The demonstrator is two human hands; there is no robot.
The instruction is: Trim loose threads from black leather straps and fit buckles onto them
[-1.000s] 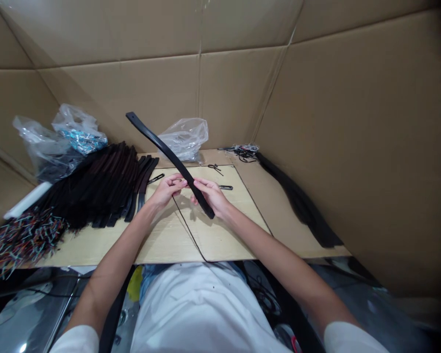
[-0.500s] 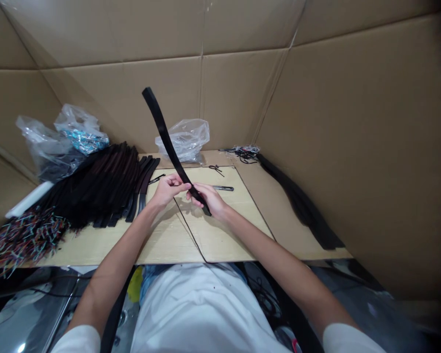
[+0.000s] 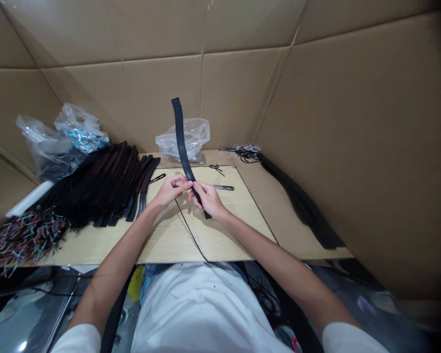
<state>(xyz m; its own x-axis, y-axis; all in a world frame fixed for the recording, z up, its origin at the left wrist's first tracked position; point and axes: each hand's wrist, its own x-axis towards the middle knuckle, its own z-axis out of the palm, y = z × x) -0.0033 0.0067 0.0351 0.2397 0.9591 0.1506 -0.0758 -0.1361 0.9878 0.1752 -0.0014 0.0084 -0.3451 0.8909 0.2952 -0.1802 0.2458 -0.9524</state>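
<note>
A long black strap (image 3: 181, 139) stands nearly upright over the middle of the wooden board (image 3: 224, 235), its free end up against the cardboard wall. My right hand (image 3: 208, 200) is closed around its lower part, and the bottom end pokes out below the fingers. My left hand (image 3: 172, 189) pinches the strap, or a small piece on it, right beside the right hand; what is between those fingertips is too small to make out.
A big pile of black straps (image 3: 103, 184) lies at the left, with coloured cords (image 3: 20, 238) in front and plastic bags (image 3: 64, 139) behind. Another clear bag (image 3: 191, 137) sits at the back. Small metal clips (image 3: 224, 188) and a second strap bundle (image 3: 301, 203) lie to the right. Cardboard walls enclose the bench.
The strap's free end has swung from leaning far left to nearly upright. Both hands stayed together at its lower end, the strap sliding down a little through them.
</note>
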